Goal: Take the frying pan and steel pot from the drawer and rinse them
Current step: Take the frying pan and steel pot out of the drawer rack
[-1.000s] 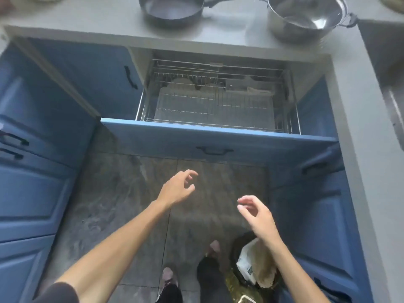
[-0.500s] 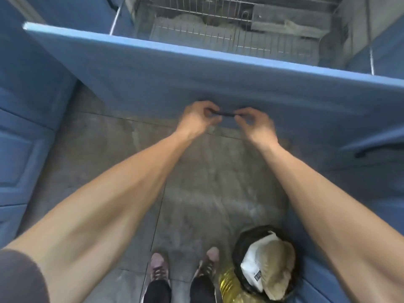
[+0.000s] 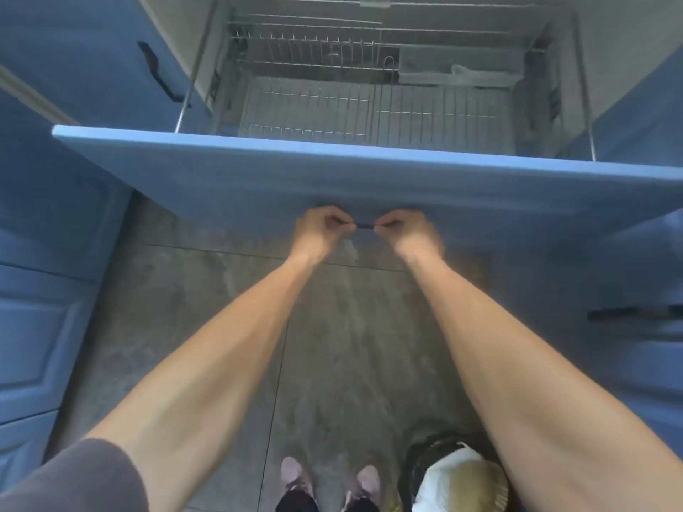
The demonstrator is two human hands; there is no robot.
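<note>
Off to the left stand blue cabinet doors (image 3: 44, 327), one higher up with a dark handle (image 3: 157, 73). A grey sleeve (image 3: 74, 478) shows at the lower left, and from it the bare left arm reaches straight out and down to the left hand (image 3: 319, 234), fingers curled tight around the left end of the black drawer handle (image 3: 365, 226). Just beside it the right hand (image 3: 410, 232), a little blurred, has its fingers folded around the handle's right end, that arm stretched out the same way. Both knuckles sit against the blue drawer front (image 3: 258, 171), which is pulled out; behind it the wire rack (image 3: 369, 105) holds no frying pan or steel pot that I can see, and neither shows anywhere in view. Below, two pink shoes (image 3: 329, 478) stand on the grey tile floor (image 3: 343, 345); right of them is a black bin (image 3: 425, 460) stuffed with a white bag (image 3: 458, 482). No writing is readable
</note>
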